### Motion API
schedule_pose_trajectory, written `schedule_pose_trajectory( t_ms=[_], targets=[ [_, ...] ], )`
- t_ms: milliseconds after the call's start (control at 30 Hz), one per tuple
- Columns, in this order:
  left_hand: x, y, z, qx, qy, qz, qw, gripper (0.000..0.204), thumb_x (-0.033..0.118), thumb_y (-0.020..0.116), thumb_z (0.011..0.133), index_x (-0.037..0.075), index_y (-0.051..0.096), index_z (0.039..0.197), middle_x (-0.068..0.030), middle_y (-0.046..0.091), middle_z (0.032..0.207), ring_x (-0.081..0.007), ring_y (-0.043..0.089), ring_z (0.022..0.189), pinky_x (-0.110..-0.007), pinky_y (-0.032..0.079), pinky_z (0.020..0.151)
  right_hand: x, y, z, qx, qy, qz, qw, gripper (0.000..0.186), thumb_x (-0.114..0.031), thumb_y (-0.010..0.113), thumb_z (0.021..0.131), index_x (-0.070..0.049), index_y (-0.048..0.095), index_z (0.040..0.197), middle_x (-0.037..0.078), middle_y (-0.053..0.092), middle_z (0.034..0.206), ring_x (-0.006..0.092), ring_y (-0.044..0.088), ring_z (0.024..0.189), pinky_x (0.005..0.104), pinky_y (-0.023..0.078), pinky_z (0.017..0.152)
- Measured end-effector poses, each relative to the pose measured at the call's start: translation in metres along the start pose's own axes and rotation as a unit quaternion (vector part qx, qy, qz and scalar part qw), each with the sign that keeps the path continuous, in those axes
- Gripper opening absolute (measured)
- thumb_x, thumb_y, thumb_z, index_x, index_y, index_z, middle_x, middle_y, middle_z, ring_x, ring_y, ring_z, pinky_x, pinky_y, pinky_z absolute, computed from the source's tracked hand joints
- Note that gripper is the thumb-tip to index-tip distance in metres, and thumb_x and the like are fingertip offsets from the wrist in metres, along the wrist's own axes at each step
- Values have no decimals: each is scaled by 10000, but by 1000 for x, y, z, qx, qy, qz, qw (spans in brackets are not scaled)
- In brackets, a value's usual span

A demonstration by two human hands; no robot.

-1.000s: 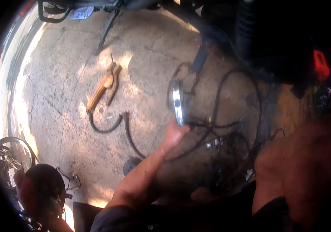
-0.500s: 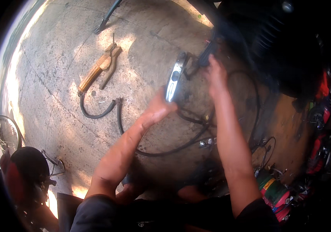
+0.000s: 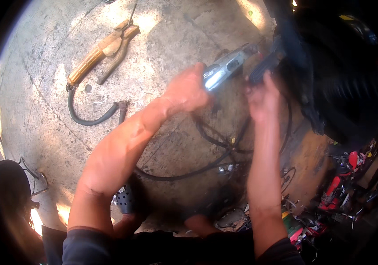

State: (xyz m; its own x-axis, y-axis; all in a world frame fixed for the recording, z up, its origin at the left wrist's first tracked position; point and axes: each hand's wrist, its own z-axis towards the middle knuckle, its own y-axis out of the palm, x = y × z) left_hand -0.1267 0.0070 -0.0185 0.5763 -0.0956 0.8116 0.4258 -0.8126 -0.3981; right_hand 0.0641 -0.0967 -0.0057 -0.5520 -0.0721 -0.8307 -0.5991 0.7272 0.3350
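Here, had clamp (image 3: 223, 71) by near end in closed left hand (image 3: 189, 90), just left of bar (image 3: 266, 65); curled right hand (image 3: 264, 98) half-open at bar's near side, couldn't tell if holding. Judged stiff, slick; best gripped mid-handle.

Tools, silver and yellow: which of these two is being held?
The silver tool, held in the person's left grip; the yellow tool instead lies unheld on the concrete floor.

Silver tool (image 3: 219, 76) partly hidden, clog (image 3: 126, 201) partly hidden
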Motion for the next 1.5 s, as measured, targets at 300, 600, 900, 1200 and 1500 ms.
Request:
schedule_pose_trajectory(
  t_ms=[300, 600, 900, 1200, 1500],
  targets=[
    [10, -21, 38, -26, 18, 39, 999, 565, 92, 670, 758, -36, 426, 1252, -229, 625, 1009, -342, 613, 979, -396, 498, 895, 0, 13, -7, 63, -10, -28, 998, 255, -300, 529, 958, -91, 560, 1101, 26, 617, 931, 170, 586, 838, 291, 387, 657],
    [19, -30, 65, -89, 71, 8, 994, 566, 56, 652, 716, 9, 458, 1246, -187, 621, 1036, -310, 602, 974, -394, 498, 871, -2, 8, -6, 64, -30, -33, 997, 252, -296, 556, 938, -94, 574, 1088, 15, 633, 893, 156, 600, 812, 290, 400, 647],
    [-3, -31, 70, -57, 125, -75, 988, 580, 54, 621, 644, -10, 488, 1205, -160, 627, 945, -246, 610, 891, -365, 498, 846, 3, 15, -5, 76, -23, -20, 997, 258, -300, 573, 931, -83, 591, 1070, 23, 631, 879, 147, 597, 799, 286, 421, 633],
    [11, -30, 64, -79, 124, -67, 987, 530, 52, 615, 652, -20, 497, 1163, -174, 618, 965, -248, 605, 878, -370, 505, 826, -1, 12, -8, 78, -23, -20, 996, 263, -291, 571, 932, -79, 586, 1086, 31, 629, 892, 155, 596, 790, 296, 428, 639],
    [-9, -44, 92, -107, 272, -85, 953, 975, 737, 654, 626, -44, 499, 1190, -45, 547, 871, -153, 543, 763, -324, 476, 796, -6, 15, -9, 79, -25, -17, 996, 224, -259, 586, 922, -73, 618, 1041, 33, 639, 893, 145, 587, 785, 299, 443, 639]
  ],
)
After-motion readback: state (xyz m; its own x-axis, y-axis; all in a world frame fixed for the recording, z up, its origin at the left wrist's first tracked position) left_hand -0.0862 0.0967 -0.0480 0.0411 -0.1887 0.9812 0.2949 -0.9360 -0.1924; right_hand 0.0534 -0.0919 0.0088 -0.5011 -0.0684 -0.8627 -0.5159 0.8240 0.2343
